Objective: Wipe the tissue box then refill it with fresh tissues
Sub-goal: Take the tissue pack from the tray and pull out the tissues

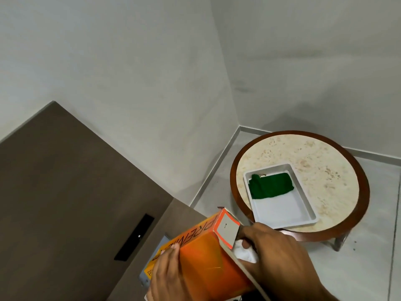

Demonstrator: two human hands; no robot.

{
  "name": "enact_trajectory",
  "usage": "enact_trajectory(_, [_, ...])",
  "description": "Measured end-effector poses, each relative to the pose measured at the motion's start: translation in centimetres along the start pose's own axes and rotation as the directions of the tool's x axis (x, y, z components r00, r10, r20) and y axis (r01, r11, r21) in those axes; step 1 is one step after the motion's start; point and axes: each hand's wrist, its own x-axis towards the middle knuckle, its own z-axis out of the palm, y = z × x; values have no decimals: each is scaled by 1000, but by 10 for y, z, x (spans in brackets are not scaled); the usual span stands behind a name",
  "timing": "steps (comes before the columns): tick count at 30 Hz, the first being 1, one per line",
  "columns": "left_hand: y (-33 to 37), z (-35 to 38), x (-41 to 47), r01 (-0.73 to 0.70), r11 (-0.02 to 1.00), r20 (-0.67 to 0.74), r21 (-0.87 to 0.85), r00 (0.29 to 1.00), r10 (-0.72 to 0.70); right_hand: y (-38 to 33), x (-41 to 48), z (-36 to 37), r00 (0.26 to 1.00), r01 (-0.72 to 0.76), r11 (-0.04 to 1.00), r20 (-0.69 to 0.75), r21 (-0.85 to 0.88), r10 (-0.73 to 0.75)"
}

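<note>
An orange tissue box (206, 257) with printed lettering is held tilted at the bottom centre, its end flap open toward the right. My left hand (167, 276) grips the box's near side. My right hand (280, 257) is at the open end, its fingers closed on a wad of white tissues (245, 253) that sits partly inside the opening. A folded green cloth (270, 185) lies in a white tray (288, 216) on the round table.
The round stone-topped table (314, 161) with a dark wooden rim stands in the room corner on a pale tiled floor. A brown panel (65, 192) with a black slot handle (134, 240) fills the left. Another tissue pack (149, 272) shows under the box.
</note>
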Motion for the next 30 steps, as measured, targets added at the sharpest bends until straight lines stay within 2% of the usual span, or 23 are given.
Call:
enact_trajectory(5, [12, -7, 6, -50, 998, 60, 26, 997, 48, -1, 4, 2, 999, 39, 997, -2, -59, -39])
enact_trajectory(9, [13, -6, 5, -70, 996, 140, 61, 988, 61, -6, 0, -2, 991, 90, 991, 108, -101, -79])
enact_trajectory(12, [8, -2, 3, -86, 995, 190, 45, 979, 76, -4, -8, 1, 988, 121, 973, -65, -195, -136])
enact_trajectory(14, [3, 3, 1, -70, 997, 209, 25, 976, 63, -5, -10, 4, 993, 77, 974, -66, -213, -93])
enact_trajectory(15, [1, 7, -2, -64, 998, 206, 21, 977, 58, -2, -8, 7, 997, 50, 982, -53, -183, -60])
enact_trajectory(18, [-3, 14, -11, -63, 998, 174, 19, 983, 59, 7, 2, 6, 996, -47, 997, 75, 55, 43])
enact_trajectory(21, [-2, 17, -13, -84, 996, 125, 34, 989, 80, 14, -1, -1, 994, -110, 948, 31, 300, 106])
enact_trajectory(23, [-4, 17, -9, -94, 995, 115, 45, 989, 88, 22, -1, -7, 982, -186, 869, 79, 459, 169])
enact_trajectory(26, [-4, 12, -1, -69, 997, 194, 28, 979, 62, 40, 2, -13, 958, -282, 684, 164, 673, 233])
enact_trajectory(30, [5, 10, 10, -70, 997, 266, 39, 962, 57, 64, 5, -12, 929, -371, 468, 310, 803, 204])
